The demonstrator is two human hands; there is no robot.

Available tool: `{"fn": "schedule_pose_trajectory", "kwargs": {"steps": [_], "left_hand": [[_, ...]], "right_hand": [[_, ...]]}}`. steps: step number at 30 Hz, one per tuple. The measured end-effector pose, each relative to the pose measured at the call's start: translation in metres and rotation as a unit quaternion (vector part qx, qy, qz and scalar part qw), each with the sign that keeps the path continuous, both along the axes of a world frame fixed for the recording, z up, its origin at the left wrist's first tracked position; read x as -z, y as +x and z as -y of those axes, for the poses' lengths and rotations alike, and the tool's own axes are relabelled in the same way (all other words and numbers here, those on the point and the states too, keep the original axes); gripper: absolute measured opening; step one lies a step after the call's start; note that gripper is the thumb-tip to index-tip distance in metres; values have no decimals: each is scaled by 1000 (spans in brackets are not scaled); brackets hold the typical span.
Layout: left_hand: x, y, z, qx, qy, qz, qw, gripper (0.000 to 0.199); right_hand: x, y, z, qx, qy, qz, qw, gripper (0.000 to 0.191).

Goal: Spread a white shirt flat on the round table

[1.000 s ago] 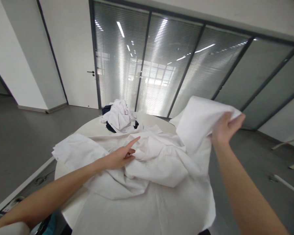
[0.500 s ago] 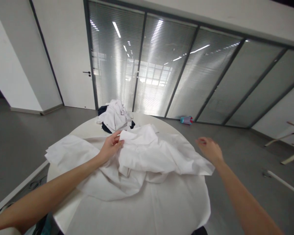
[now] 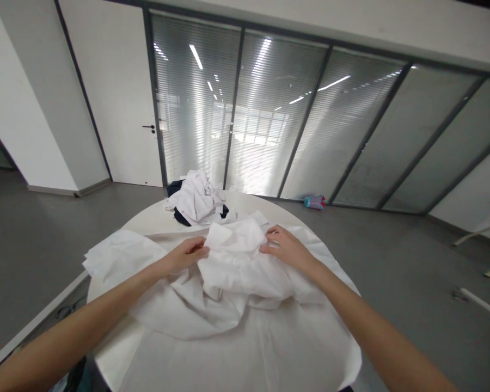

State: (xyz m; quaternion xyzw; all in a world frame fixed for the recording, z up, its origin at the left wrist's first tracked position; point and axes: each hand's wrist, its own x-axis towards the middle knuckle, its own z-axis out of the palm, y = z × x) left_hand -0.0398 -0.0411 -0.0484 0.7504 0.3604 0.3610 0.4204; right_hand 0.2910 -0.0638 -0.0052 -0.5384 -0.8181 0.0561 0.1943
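A crumpled white shirt (image 3: 237, 277) lies spread over a round white table (image 3: 245, 201), hanging past its near edge. Its middle is bunched into raised folds. My left hand (image 3: 183, 256) grips a fold from the left side. My right hand (image 3: 288, 250) has its thumb and fingers around the fold's opposite edge, so the two hands face each other across the bunched cloth. Part of the shirt under the folds is hidden.
A heap of white and navy clothes (image 3: 196, 198) sits at the table's far side. A small blue and pink bottle (image 3: 314, 202) lies on the grey floor by the glass partition with blinds (image 3: 269, 109). Pale rods (image 3: 479, 305) lie on the floor at right.
My right hand has come in from the right and now rests at the bunched fold. My left hand has stayed near the fold, and the cloth has gathered higher between both hands.
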Motion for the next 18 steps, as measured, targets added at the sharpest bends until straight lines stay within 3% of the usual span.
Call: {"fn": "schedule_pose_trajectory", "kwargs": {"steps": [4,7,10,13,18], "left_hand": [[-9,10,3,-11,30,2,999,48],[-15,5,4,10,0,-57,998,47],[-19,-8,7,69,-14,-145,987,37],[-25,-20,14,90,-5,-188,978,29],[-41,-37,32,113,15,-261,959,36]], "right_hand": [[-4,-2,17,73,88,47,992,18],[-12,6,25,90,192,-25,977,24],[-18,22,33,123,271,-126,946,23],[-18,37,42,179,285,-212,918,20],[-12,49,54,159,278,-344,883,30]]}}
